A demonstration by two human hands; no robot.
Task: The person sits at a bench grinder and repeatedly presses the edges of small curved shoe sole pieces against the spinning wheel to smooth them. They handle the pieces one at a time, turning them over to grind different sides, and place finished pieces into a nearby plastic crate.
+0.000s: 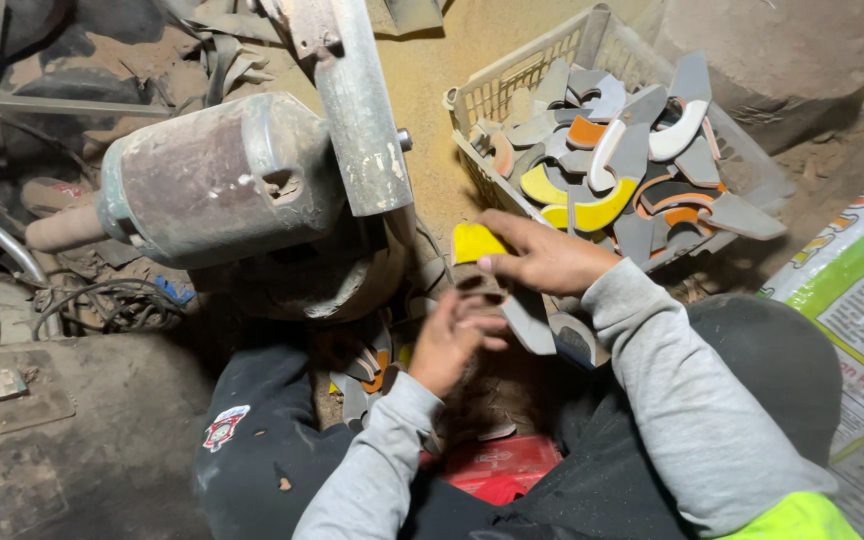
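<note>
The right hand pinches a yellow piece at its fingertips, just in front of the basket of curved cut pieces. The left hand sits below it, fingers curled loosely, touching a grey piece; whether it grips is unclear.

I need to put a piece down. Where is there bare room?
Bare sandy floor lies between the grinder motor and the white basket. The basket is heaped with cut pieces, and scraps crowd the lap under the left hand and right hand.
</note>
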